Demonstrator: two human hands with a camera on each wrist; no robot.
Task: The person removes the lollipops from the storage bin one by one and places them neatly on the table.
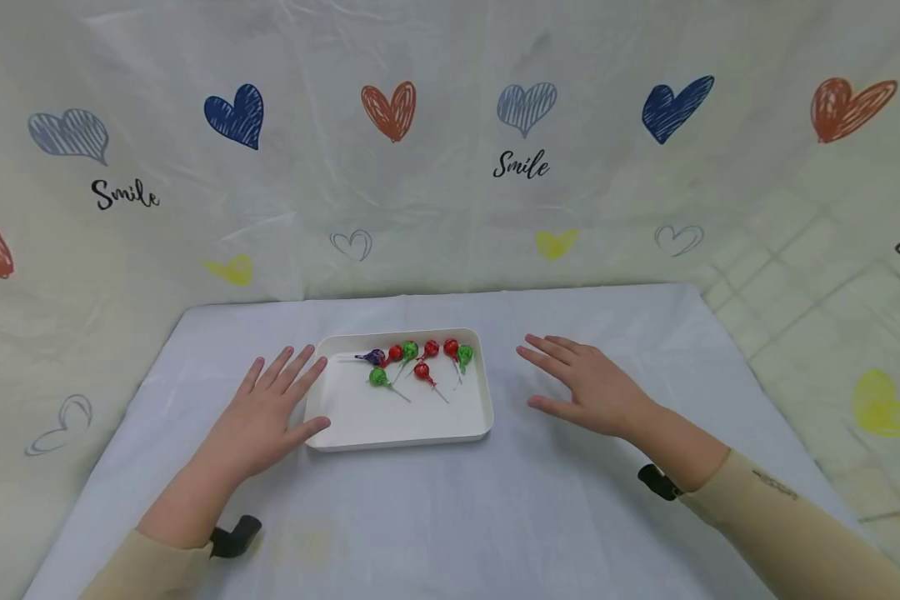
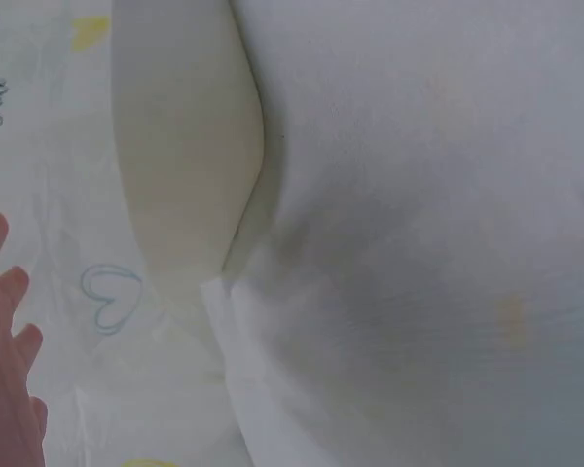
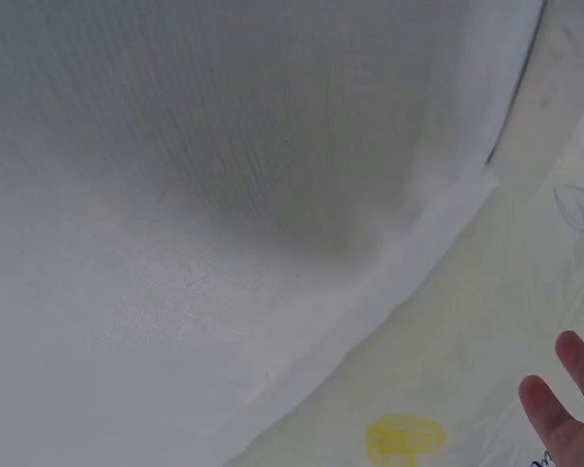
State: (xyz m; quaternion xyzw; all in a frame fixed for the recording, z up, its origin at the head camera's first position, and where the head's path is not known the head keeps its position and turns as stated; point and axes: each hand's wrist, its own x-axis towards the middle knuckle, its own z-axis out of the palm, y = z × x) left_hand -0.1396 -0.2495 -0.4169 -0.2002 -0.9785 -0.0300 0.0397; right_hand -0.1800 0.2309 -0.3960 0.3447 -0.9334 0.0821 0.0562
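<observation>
Though near the white tray (image 1: pixel 405 427), left grip (image 1: pixel 264 421) apart from lollipops (image 1: pixel 422 372)

Beige sleeves (image 1: pixel 150 571) sit beside black wrist devices (image 1: pixel 236 537) — the right sleeve (image 1: pixel 802 533) bears dark marking (image 1: pixel 775 483), perhaps lettering.

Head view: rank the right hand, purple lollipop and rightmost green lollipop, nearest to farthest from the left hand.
1. Purple lollipop: leftmost on the white tray.
2. Rightmost green lollipop: by the tray's right end.
3. Right hand: past the tray's right side.
</observation>
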